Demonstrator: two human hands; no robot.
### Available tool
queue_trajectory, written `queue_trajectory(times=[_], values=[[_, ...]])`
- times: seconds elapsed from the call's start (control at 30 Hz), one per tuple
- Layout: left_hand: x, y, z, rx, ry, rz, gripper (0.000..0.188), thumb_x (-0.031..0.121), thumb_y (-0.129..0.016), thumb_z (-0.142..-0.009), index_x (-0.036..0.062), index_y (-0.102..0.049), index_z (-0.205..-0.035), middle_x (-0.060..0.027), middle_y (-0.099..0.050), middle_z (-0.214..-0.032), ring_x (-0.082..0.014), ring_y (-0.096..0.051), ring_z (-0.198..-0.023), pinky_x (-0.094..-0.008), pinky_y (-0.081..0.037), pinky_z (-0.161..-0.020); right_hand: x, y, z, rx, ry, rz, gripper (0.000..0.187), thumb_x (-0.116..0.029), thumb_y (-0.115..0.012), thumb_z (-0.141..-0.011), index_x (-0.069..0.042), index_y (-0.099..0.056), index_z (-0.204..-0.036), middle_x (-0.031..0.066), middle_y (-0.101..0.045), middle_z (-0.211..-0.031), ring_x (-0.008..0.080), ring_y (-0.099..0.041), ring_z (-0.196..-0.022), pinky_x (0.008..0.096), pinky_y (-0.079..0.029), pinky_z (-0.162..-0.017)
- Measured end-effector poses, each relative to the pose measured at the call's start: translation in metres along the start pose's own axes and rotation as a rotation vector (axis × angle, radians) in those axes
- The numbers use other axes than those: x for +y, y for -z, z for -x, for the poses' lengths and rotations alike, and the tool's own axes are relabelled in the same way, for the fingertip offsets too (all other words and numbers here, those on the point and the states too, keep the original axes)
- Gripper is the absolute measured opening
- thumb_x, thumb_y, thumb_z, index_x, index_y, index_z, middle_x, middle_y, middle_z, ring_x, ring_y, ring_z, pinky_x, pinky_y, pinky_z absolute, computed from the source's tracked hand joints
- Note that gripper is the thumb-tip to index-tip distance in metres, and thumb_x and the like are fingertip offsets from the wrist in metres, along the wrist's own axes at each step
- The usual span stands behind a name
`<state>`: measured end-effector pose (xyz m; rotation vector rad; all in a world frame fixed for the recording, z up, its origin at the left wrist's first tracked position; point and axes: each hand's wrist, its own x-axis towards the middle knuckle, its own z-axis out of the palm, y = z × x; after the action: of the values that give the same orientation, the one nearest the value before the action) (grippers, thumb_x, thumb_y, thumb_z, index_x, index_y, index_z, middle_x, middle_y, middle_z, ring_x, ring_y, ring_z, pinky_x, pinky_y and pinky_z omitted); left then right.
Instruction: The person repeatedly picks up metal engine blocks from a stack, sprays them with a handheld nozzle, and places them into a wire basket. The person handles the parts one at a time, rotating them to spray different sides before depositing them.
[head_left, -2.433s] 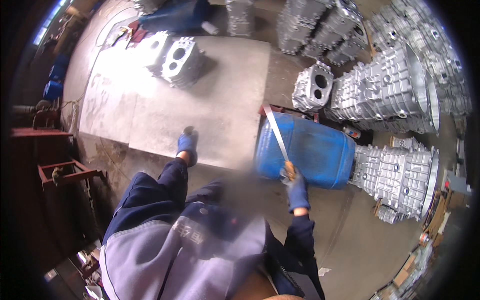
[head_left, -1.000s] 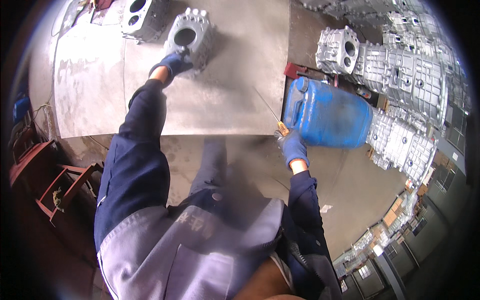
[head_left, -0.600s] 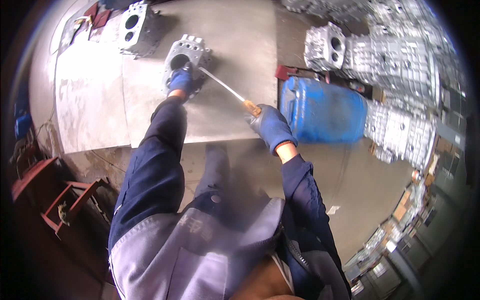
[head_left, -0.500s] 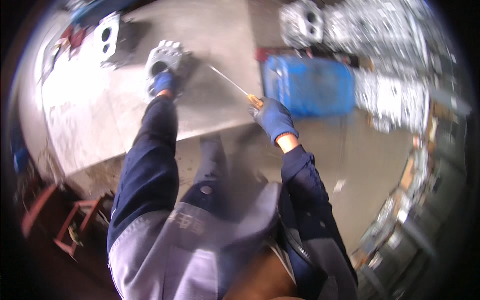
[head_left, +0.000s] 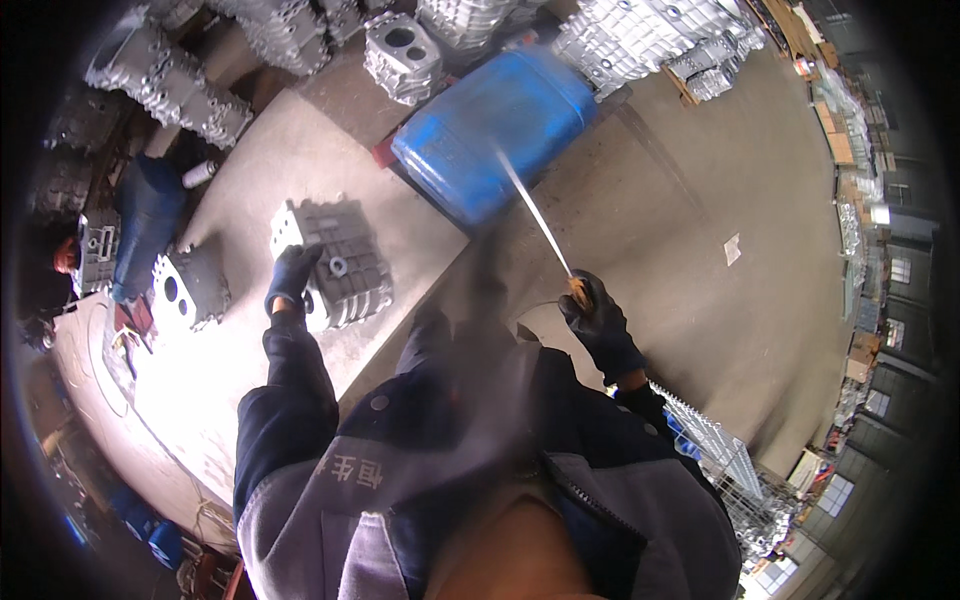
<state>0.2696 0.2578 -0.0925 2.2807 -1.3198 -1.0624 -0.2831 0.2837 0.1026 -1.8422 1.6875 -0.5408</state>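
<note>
A grey cast-metal housing (head_left: 345,265) with ribbed sides stands on the pale tabletop (head_left: 240,365) at the left. Gloved in dark blue, my left hand (head_left: 292,277) grips the housing's near left edge, its fingers partly hidden. My right hand (head_left: 603,328), in the same kind of glove, is closed round the wooden handle of a long slim file (head_left: 540,220). The file's bright blade points up and away, over the blue plastic drum, well apart from the housing. Its tip is blurred, and whether it touches the drum I cannot tell.
Beyond the table edge lies a blue plastic drum (head_left: 490,125). Another housing with two round holes (head_left: 190,288) stands farther left on the table. Several castings (head_left: 650,40) are stacked at the back. A wire rack (head_left: 710,440) is close by my right forearm.
The view has swung to the right. My left hand remains on the housing, which now shows its ribbed side. My right hand still holds the file, its blade now pointing more steeply away over the drum.
</note>
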Motion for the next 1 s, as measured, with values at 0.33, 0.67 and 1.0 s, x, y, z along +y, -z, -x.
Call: queue_trajectory(times=[0.33,0.67,1.0], values=[[0.342,-0.019,-0.037,0.082,-0.646,-0.248,0.038,0.036,-0.071,-0.082,0.0004,-0.070,-0.095,-0.0212,-0.068,-0.092,-0.0364,-0.065,-0.086,-0.0453,-0.050,-0.077,0.038,0.052,0.056,0.121,-0.142,0.173,0.030,-0.023,-0.060,-0.097,-0.011,-0.059,-0.125,0.0131,-0.068,-0.105,0.0290,-0.069,-0.088,0.0409,-0.055,-0.077],[0.443,-0.181,-0.080,0.219,-0.854,-0.599,0.033,0.038,-0.063,-0.086,0.0098,-0.073,-0.100,-0.0203,-0.071,-0.098,-0.0372,-0.069,-0.094,-0.0468,-0.054,-0.081,0.003,0.121,0.014,0.133,-0.256,0.162,0.037,-0.037,-0.070,-0.090,-0.003,-0.067,-0.104,0.0211,-0.069,-0.082,0.0394,-0.068,-0.077,0.0425,-0.054,-0.069],[0.319,-0.134,0.015,0.506,-0.886,-0.137,0.058,0.033,-0.063,-0.087,0.0046,-0.052,-0.136,-0.0195,-0.054,-0.134,-0.0368,-0.043,-0.134,-0.0484,-0.031,-0.114,-0.030,0.101,-0.132,0.093,-0.099,0.374,0.036,-0.040,-0.070,-0.087,-0.006,-0.070,-0.098,0.0210,-0.070,-0.088,0.0427,-0.066,-0.083,0.0460,-0.053,-0.071]])
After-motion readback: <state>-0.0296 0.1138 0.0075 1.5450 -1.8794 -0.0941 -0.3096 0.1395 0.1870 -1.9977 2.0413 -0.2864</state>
